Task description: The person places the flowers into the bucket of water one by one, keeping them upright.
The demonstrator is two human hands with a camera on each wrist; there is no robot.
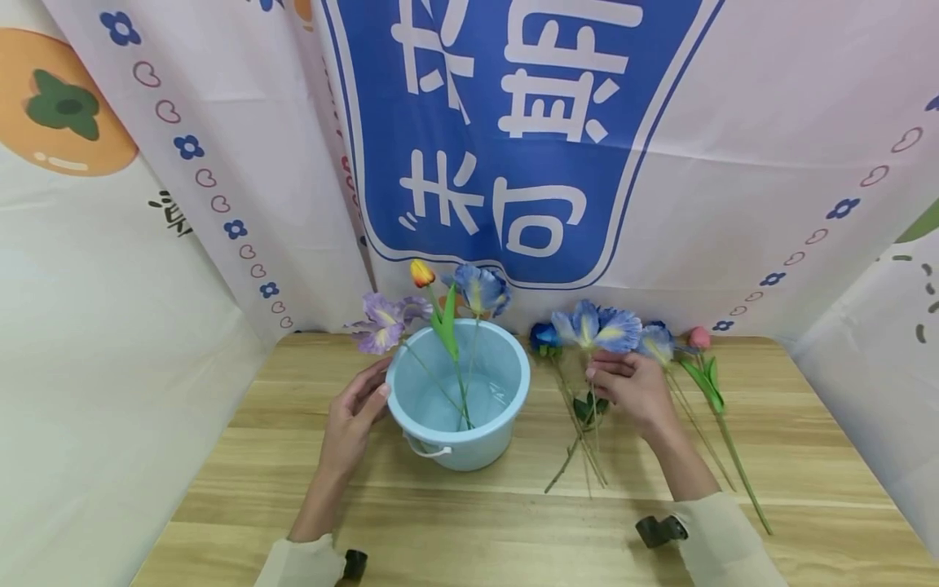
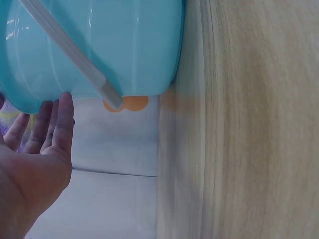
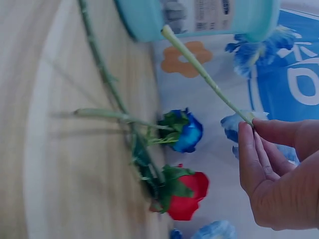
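My left hand (image 1: pixel 352 420) rests against the left side of a light blue bucket (image 1: pixel 480 448), its fairly straight fingers touching the wall near the rim. In the bucket stand a purple iris (image 1: pixel 385 322), an orange-yellow tulip (image 1: pixel 422 273) and a blue iris (image 1: pixel 478 289). To the right of it, my right hand (image 1: pixel 634 387) pinches the thin stem of another blue iris (image 1: pixel 587 326) between thumb and fingers. The right wrist view shows this stem (image 3: pixel 199 69) raised off the table, its cut end overlapping the bucket.
On the table (image 1: pixel 440 522) lie a blue rose (image 1: pixel 544 336), a red rose (image 3: pixel 189 199), another blue iris (image 1: pixel 656 344) and a pink tulip (image 1: pixel 700 338), all on the right. A white handle (image 2: pixel 75 55) hangs on the bucket's near side. Printed cloth (image 1: pixel 734 204) hangs behind.
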